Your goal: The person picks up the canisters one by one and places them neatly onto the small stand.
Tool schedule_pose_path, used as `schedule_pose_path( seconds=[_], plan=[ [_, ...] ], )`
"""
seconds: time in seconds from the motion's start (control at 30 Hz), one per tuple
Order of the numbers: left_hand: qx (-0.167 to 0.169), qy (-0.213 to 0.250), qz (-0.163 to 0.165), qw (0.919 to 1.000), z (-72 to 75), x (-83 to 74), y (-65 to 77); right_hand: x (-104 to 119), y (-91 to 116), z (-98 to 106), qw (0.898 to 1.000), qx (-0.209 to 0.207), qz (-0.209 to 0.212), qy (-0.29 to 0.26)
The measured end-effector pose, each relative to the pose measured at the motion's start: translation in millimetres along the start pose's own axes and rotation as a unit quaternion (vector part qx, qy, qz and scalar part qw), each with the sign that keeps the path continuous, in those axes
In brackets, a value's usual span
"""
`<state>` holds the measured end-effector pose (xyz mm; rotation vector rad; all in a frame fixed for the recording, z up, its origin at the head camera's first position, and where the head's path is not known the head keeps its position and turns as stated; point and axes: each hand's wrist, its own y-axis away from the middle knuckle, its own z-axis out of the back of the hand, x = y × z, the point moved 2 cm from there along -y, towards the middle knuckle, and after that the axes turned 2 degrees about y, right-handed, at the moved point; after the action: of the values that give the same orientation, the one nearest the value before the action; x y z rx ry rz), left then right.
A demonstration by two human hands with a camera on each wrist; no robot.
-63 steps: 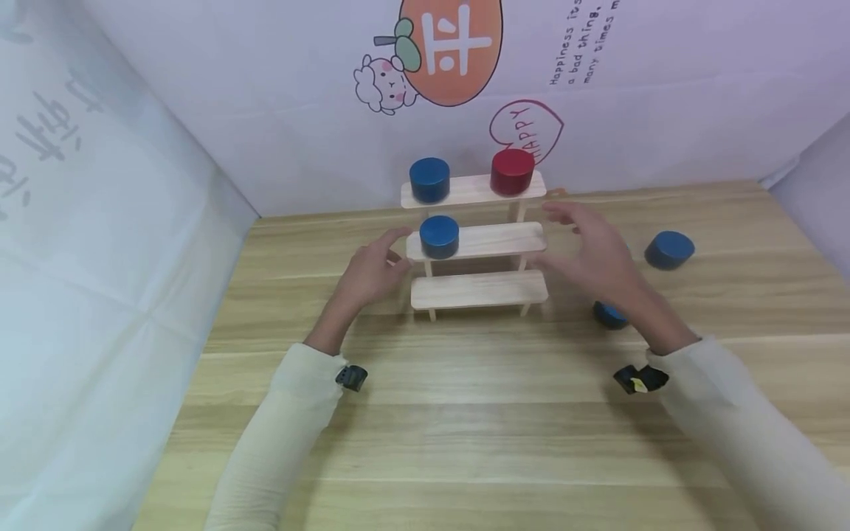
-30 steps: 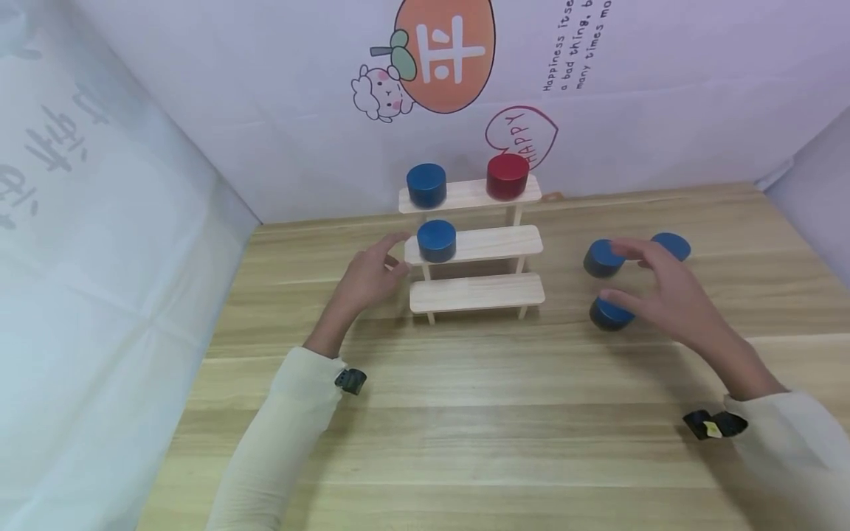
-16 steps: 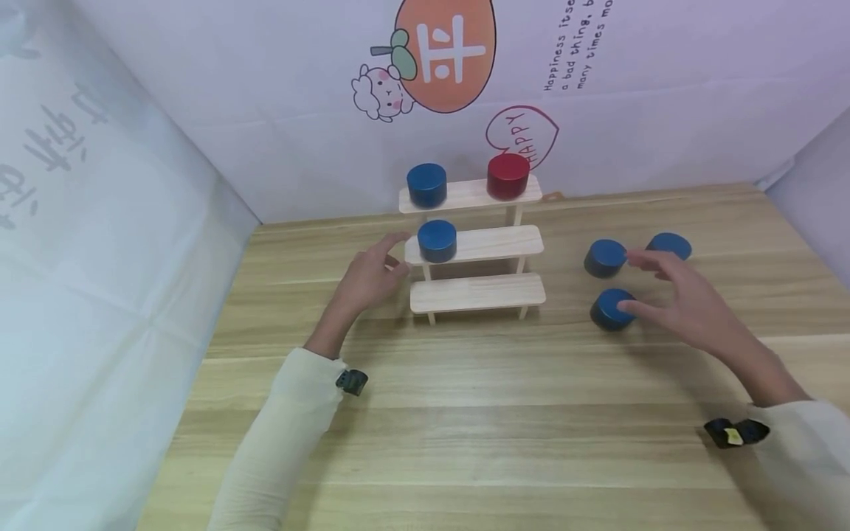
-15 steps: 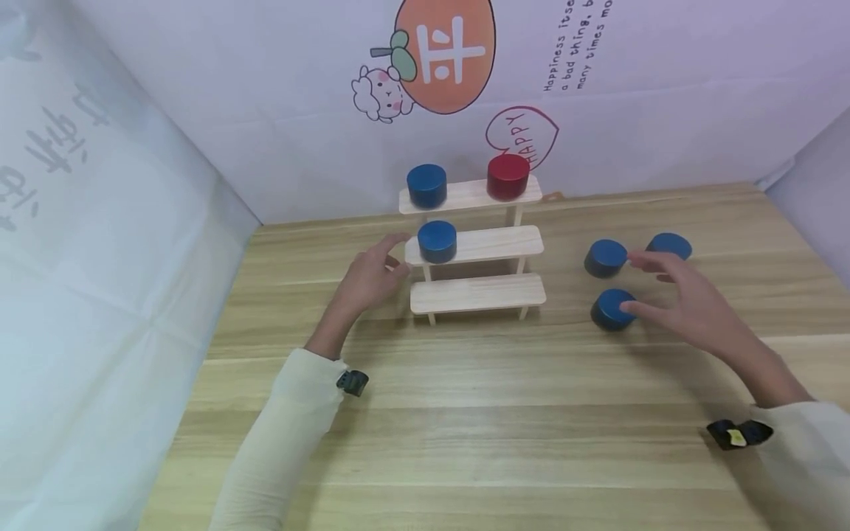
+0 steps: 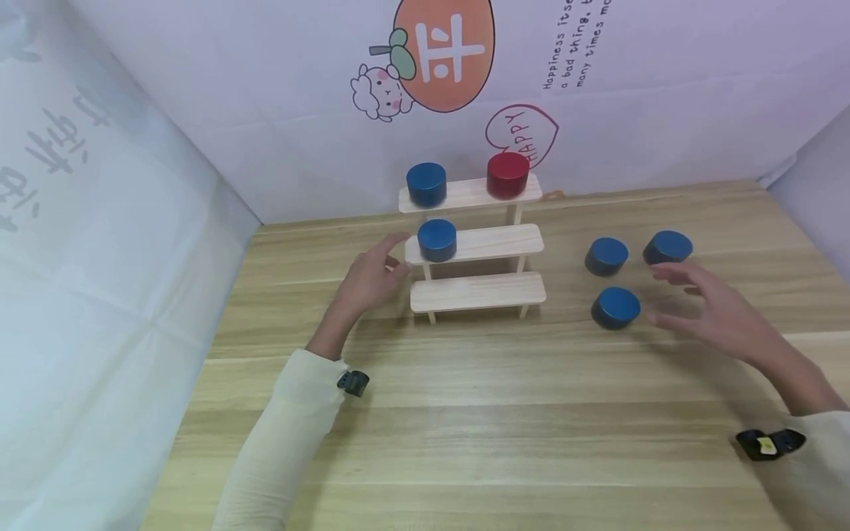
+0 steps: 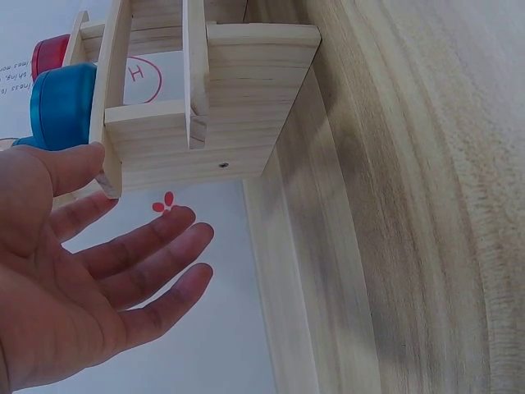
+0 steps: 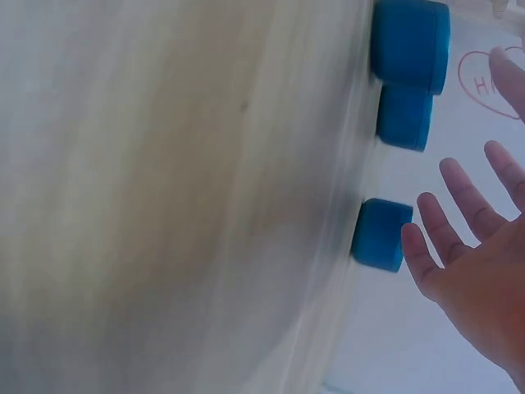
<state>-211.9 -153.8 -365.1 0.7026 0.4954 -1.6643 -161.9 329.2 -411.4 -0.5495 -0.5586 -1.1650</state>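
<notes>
While smooth blue cylinders (image 5: 616, 307) stand, tiered pale-wood shelf (image 5: 478, 292), grained table (image 5: 491, 428)

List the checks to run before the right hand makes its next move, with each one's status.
1. Right hand free: ok, it holds nothing.
2. Rack held by the left hand: ok, it pinches the middle shelf's left end. How firmly: cannot tell.
3. Blue blocks on the table: ok, three stand to the right of the rack, near the right hand.
4. Right hand's grip on a block: not ok, it is closed around none of them.
5. Space on the bottom shelf: ok, no block stands there.
</notes>
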Motion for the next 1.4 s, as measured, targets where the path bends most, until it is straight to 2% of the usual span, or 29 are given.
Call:
schedule_pose_path(
  seconds=[0.3, 0.63, 1.3, 1.4],
  plan=[
    [0.006, 0.01, 0.0, 0.9999, 0.3, 1.3, 2.6, -13.6, 8.6, -2.0, 1.0, 0.024, -0.013, 0.006],
    [0.0, 0.011, -0.001, 0.9999, -1.1, 1.1, 0.9, -19.3, 6.2, -6.2, 0.999, 0.029, -0.009, 0.014],
    [-0.001, 0.011, 0.006, 0.9999, -1.7, 0.6, -0.4, 2.7, -15.9, -19.1, 0.998, 0.064, -0.004, 0.008],
    [-0.001, 0.011, 0.003, 0.9999, -1.6, 0.9, -1.0, 3.0, -18.1, -22.2, 0.998, 0.067, 0.008, 0.012]
  ],
)
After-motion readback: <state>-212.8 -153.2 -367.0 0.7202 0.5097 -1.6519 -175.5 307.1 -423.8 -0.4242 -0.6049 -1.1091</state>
